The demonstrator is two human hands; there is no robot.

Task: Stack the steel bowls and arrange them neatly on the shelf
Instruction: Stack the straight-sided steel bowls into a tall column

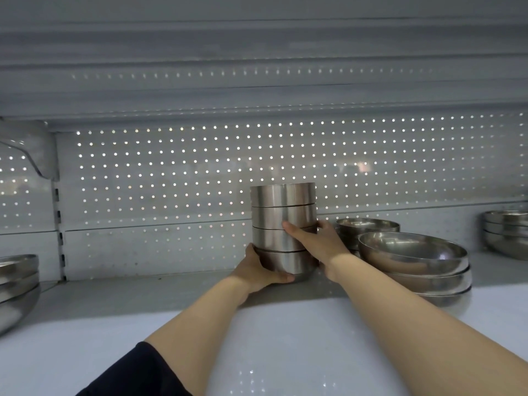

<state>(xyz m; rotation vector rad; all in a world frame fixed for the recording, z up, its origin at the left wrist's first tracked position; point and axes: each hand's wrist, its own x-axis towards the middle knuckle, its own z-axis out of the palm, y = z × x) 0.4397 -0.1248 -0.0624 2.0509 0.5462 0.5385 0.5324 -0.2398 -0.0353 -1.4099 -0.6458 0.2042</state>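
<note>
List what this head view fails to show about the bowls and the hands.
- Stack of four bowls: insides hidden, seen side-on from below the rims.
- Right hand: fingers hidden behind that stack.
- Left stack and far-right stack: cut by the frame edges, count unclear.
- Small bowl: lower part behind wide bowls.

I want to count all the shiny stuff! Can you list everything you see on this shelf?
Tall stack: four silver steel bowls, middle of the shelf, held by both hands.
Wide bowls: about three, silver, stacked right of the tall stack.
Back bowls: silver stack behind the wide bowls, count unclear.
Far-right bowls: silver stack, cut off by the edge.
Left bowls: silver stack, left edge.
Shelf: one, white.
Back panel: white, dotted with holes.
Left hand: grips the stack's bottom.
Right hand: holds its right side.
</note>
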